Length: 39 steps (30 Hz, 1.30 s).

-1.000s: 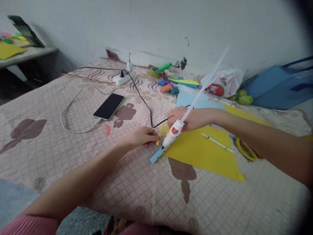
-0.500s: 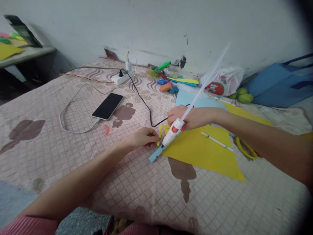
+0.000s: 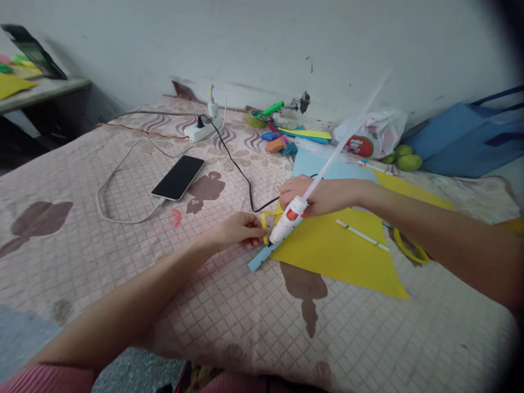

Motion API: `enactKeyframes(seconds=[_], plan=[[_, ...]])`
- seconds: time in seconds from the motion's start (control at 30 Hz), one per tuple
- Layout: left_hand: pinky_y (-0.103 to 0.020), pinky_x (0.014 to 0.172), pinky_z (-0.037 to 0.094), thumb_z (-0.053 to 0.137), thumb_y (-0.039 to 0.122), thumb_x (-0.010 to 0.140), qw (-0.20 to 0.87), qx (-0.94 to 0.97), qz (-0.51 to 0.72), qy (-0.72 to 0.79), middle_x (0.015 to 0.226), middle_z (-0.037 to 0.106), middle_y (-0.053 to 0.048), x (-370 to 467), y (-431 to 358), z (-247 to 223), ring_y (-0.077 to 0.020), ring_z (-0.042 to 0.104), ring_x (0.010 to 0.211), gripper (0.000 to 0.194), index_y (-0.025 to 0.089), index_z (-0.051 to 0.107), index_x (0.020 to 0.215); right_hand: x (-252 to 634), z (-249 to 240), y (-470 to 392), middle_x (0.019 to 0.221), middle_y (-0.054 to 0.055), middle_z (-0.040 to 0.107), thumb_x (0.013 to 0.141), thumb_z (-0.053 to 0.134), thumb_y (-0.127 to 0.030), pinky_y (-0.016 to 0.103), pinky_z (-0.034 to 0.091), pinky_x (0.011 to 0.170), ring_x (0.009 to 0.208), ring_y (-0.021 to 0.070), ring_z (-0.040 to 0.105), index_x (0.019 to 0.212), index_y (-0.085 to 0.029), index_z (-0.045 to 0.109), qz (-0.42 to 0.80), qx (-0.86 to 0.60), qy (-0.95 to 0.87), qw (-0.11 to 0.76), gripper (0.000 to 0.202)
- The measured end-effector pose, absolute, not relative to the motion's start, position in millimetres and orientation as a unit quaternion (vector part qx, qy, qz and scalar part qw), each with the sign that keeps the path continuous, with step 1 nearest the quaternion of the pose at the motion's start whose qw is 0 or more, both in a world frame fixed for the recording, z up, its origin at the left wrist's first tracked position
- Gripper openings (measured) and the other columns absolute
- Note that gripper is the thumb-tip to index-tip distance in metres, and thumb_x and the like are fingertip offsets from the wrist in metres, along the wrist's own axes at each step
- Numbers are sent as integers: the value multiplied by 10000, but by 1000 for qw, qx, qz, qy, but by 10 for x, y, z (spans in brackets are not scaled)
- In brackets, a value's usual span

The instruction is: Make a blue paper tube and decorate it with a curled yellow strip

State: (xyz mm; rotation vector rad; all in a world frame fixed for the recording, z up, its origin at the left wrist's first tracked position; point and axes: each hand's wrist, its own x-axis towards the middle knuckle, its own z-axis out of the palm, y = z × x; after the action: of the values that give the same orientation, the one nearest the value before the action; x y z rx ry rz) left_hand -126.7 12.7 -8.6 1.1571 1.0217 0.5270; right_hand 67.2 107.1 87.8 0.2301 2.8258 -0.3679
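Note:
My right hand is wrapped round a white hot glue gun, with a long clear glue stick standing out of its back. The gun's dark nozzle points down at a light blue paper strip. My left hand pinches a thin yellow paper strip just left of the nozzle. Under the gun and right hand lies a yellow paper sheet, with a slim white stick on it. Part of the yellow strip is hidden behind the gun and right hand.
A phone on a white cable lies at left, before a power strip. The gun's black cord crosses the cloth. Clay blocks, a plastic bag, green fruits and a blue bag stand along the wall.
The camera view has shifted slightly. The yellow strip's end now leans a little more to the left in my left hand. Both hands keep their grips, and the nozzle stays at the blue strip.

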Motion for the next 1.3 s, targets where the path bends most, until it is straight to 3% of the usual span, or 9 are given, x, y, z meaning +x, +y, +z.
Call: enactKeyframes(seconds=[0.6,0.83,1.3], plan=[[-168,478,420,631,247,735,688,506,247,457,636,607,0,-1270,114,-118,-51,525,512,143,117,572,724,739,985,1136,862,33,478,733,519,-179,317,357,735,810,194,462,785,-217,507,-178,117,968,131,66],[-160,434,370,659,358,726,688,519,210,462,561,557,24,-1284,119,-150,-33,458,442,238,128,605,697,850,1028,1347,922,36,498,747,518,-194,291,372,782,853,184,476,904,-204,530,-257,133,950,117,158],[-164,408,345,639,373,728,646,551,206,487,538,542,34,-1223,81,-104,-33,435,410,254,130,580,684,825,998,1316,921,33,502,748,543,-209,288,382,770,829,176,483,882,-204,546,-264,130,949,109,134]])
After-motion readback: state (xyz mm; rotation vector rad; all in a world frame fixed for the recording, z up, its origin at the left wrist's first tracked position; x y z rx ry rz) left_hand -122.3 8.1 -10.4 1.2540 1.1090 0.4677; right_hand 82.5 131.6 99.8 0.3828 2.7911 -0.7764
